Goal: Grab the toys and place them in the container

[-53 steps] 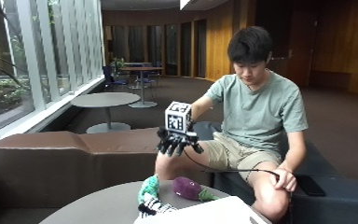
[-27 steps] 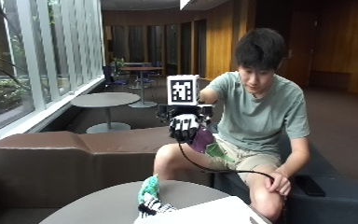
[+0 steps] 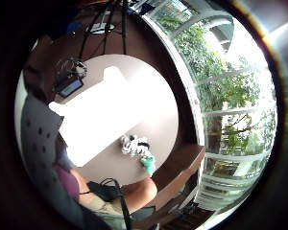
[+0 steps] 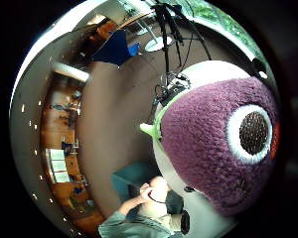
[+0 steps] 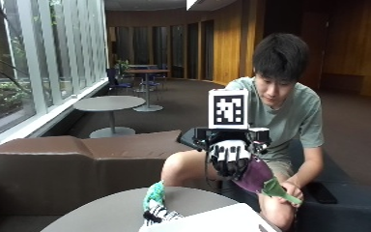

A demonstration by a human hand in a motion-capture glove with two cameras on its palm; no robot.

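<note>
Black-gloved, the right hand (image 5: 229, 158) is raised above the round table (image 5: 108, 215), its fingers curled round a purple plush toy (image 5: 256, 175) that hangs from the palm with a green leafy end trailing below. The thumb side palm view is largely filled by that toy's knitted purple body and a white-ringed brown eye, so it sits right against the palm.

Judging by the nubbly surface and the way it droops, the toy is light, soft and squashable; nothing about it looks fragile or slippery. A grasp round the fat middle of the body looks safer than one on the thin green end, which would likely let it swing.

Below the hand, a white container (image 5: 221, 220) sits on the table at the near edge of the outside view; its inside cannot be seen from there, and in the little finger side palm view it shows only as a bright white patch. The held toy is above and a little beyond it, not yet over its opening as far as can be judged.

Just beside the container on the table lies a second toy, a black-and-white striped plush (image 5: 154, 209) with a teal end, untouched. Being equally soft, it should take a grasp round its body.
</note>
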